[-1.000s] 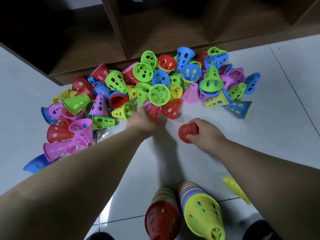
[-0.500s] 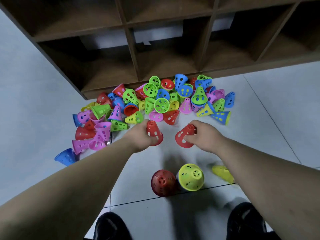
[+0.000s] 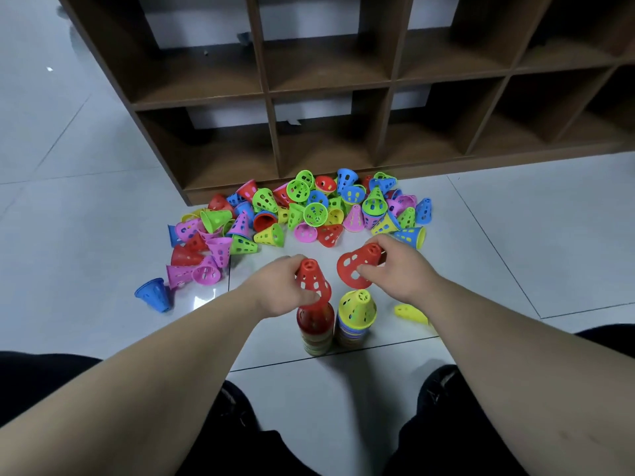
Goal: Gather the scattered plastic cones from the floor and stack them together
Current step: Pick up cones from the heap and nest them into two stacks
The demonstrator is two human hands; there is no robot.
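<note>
Lower centre: we have two stacks (image 3: 315, 329) built; each hand (image 3: 278, 288) (image 3: 400, 269) fingers clamped on red cone (image 3: 312, 280) (image 3: 357, 267); big pile (image 3: 299, 211) left.

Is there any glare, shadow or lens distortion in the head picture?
Head view: white glare on the floor tile left of the red-topped stack; a soft shadow nearer the camera; the wooden shelf lines splay, wide-angle distortion.

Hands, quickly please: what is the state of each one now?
Left hand: holding a red cone over the red-topped stack.
Right hand: holding a second red cone.
</note>
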